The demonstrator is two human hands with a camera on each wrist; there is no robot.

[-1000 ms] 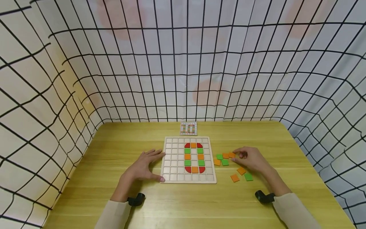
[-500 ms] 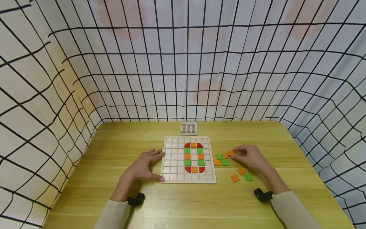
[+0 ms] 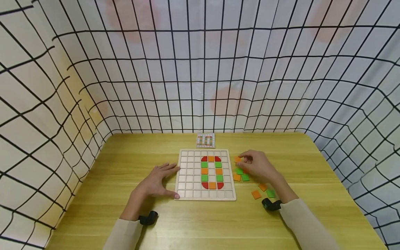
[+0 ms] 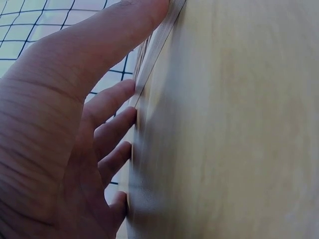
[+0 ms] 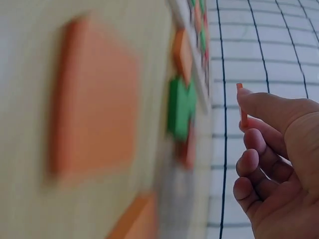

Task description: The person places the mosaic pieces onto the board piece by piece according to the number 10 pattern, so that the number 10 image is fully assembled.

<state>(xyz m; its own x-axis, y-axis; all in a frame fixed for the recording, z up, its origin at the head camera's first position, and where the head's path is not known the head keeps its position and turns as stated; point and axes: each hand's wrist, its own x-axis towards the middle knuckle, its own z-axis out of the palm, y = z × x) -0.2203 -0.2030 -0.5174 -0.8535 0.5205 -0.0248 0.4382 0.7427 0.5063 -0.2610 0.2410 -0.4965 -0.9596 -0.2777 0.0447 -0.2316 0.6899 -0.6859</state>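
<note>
A pale wooden grid board (image 3: 190, 194) lies flat, with red, green and orange pieces set in a ring on its right half. My left hand (image 3: 157, 181) is spread along the board's left side, its thumb and a fingertip touching the edge. In the left wrist view those fingers (image 4: 114, 102) are extended beside the board's rim. My right hand (image 3: 258, 167) pinches an orange tile (image 5: 243, 112) between thumb and index finger, raised off the table to the right of the board. Beneath that hand lie green tiles (image 3: 245, 177) and an orange tile (image 3: 236, 177), partly covered.
A small printed pattern card (image 3: 205, 140) lies behind the board. Nearer the front right are a loose orange tile (image 3: 256, 194) and a green tile (image 3: 270, 193). Black grid netting (image 3: 203, 81) over white cloth encloses the wooden table (image 3: 200, 222) at the back and sides.
My right hand has lifted the orange tile from the far right of the group and carried it left, toward the board. The left hand has stayed in place.
</note>
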